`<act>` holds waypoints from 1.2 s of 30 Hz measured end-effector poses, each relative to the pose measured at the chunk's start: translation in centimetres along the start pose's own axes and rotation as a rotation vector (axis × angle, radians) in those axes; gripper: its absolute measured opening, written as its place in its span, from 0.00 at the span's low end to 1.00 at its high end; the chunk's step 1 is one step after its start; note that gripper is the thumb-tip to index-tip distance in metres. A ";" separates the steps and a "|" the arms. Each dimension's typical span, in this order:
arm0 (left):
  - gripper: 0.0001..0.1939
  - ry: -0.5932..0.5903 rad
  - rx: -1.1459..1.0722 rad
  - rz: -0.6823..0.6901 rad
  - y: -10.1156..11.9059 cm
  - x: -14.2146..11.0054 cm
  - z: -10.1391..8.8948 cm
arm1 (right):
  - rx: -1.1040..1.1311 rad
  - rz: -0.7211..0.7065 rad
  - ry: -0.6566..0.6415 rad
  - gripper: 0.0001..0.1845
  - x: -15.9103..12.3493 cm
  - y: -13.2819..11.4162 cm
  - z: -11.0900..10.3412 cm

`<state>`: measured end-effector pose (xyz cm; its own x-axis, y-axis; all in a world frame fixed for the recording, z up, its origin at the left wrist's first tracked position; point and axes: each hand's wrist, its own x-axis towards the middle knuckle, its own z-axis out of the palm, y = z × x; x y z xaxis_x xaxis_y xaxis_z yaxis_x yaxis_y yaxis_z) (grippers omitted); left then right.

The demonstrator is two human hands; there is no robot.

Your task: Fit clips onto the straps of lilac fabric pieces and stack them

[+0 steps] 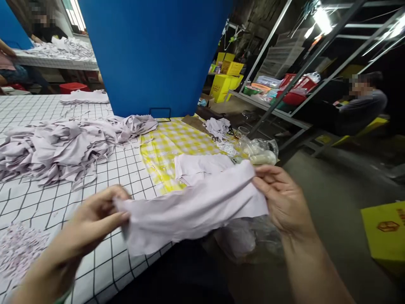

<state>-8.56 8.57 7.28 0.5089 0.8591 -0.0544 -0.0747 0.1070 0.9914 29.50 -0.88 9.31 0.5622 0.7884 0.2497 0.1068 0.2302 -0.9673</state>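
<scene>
A pale lilac piece of fabric is stretched between my two hands above the front edge of the table. My left hand pinches its left end between thumb and fingers. At the upper right corner, my right hand grips the cloth the same way. Just behind it lies a neat stack of similar fabric pieces on a yellow checked cloth. A large loose heap of lilac fabric spreads over the white grid-patterned tablecloth to the left.
Small lilac scraps lie at the near left. A tall blue panel stands across the table's back. Clear plastic bags sit at the right edge. Beyond are a metal rack, yellow boxes and a seated person.
</scene>
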 end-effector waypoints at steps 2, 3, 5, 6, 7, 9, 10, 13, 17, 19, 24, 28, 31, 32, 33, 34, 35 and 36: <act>0.15 -0.084 -0.136 -0.040 -0.5 4.5 4.1 | -0.044 0.024 0.055 0.18 1.6 0.7 -3.4; 0.17 -0.093 -0.180 -0.056 -0.9 6.8 5.7 | -0.061 0.043 0.065 0.18 2.6 1.6 -4.7; 0.19 -0.095 -0.205 -0.098 -1.9 11.5 7.8 | -0.088 0.067 0.064 0.19 5.2 4.0 -6.6; 0.20 -0.082 -0.190 -0.109 -2.5 13.8 8.4 | -0.102 0.064 0.061 0.20 6.8 5.5 -7.1; 0.20 -0.059 -0.158 -0.111 -3.2 16.1 8.7 | -0.131 0.051 0.054 0.20 8.5 7.2 -7.4; 0.18 0.008 -0.062 -0.108 -4.8 20.2 8.9 | -0.223 0.015 0.035 0.21 12.0 10.9 -7.2; 0.18 0.035 -0.012 -0.121 -5.6 21.9 8.8 | -0.283 0.003 0.020 0.21 13.6 12.8 -6.8; 0.17 0.097 0.080 -0.161 -7.9 25.1 8.7 | -0.398 0.018 -0.024 0.20 16.9 17.8 -5.5; 0.18 0.153 0.177 -0.143 -9.5 26.1 8.5 | -0.518 0.007 -0.028 0.20 17.9 21.1 -5.5; 0.17 0.176 0.249 -0.112 -9.5 26.1 8.5 | -0.583 -0.011 -0.011 0.20 17.7 21.1 -6.1; 0.15 0.213 0.569 0.115 -9.0 25.7 9.8 | -0.840 -0.226 -0.085 0.20 17.4 19.6 -5.9; 0.23 -0.120 1.213 0.371 -10.0 25.0 10.9 | -1.084 -0.363 -0.369 0.28 17.5 20.2 -4.5; 0.32 -0.227 1.381 0.247 -11.3 25.1 10.8 | -1.180 -0.222 -0.525 0.34 17.7 21.7 -4.0; 0.33 -0.229 1.394 0.225 -11.7 25.3 10.8 | -1.196 -0.195 -0.541 0.35 17.8 22.1 -3.9; 0.33 -0.227 1.398 0.217 -11.9 25.5 10.9 | -1.203 -0.183 -0.548 0.35 17.8 22.4 -3.9; 0.33 -0.219 1.400 0.216 -11.9 25.6 11.0 | -1.205 -0.176 -0.552 0.36 17.8 22.5 -3.9; 0.33 -0.201 1.403 0.212 -11.8 25.4 11.1 | -1.203 -0.173 -0.555 0.36 17.7 22.4 -4.0; 0.33 -0.178 1.405 0.209 -11.5 25.0 11.3 | -1.197 -0.173 -0.562 0.36 17.5 22.1 -4.0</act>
<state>14.69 23.20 -4.18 0.7012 0.7128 0.0161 0.6817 -0.6768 0.2777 45.00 15.67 -7.90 0.0870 0.9932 0.0773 0.9542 -0.0608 -0.2929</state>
